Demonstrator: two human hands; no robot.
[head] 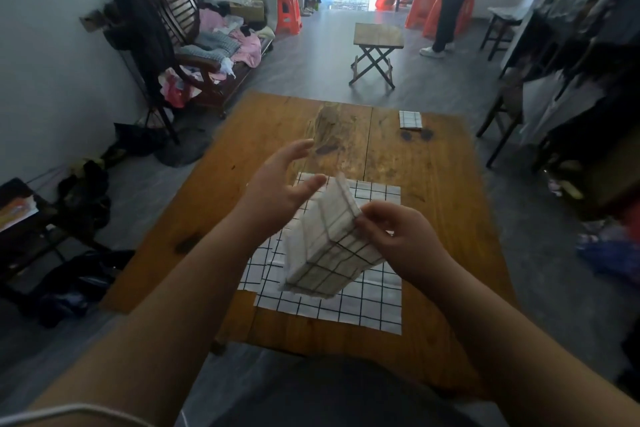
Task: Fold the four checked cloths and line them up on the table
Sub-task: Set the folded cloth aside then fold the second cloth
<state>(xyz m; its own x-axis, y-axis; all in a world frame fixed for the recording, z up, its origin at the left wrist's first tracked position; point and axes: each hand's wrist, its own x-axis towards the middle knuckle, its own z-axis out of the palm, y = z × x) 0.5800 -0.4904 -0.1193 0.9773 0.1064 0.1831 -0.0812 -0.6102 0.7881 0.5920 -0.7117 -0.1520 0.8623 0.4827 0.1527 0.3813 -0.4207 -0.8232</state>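
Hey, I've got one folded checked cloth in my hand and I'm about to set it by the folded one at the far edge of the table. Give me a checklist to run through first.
1. Grip of the right hand on the held cloth: pinches its right edge, ok.
2. The left hand free to help: open, holding nothing, ok.
3. Fold of the held cloth tidy: motion blur, cannot tell.
4. Bare table beside the placed cloth: ok.
5. All cloths folded: not ok, the flat cloths lie unfolded below the hands.
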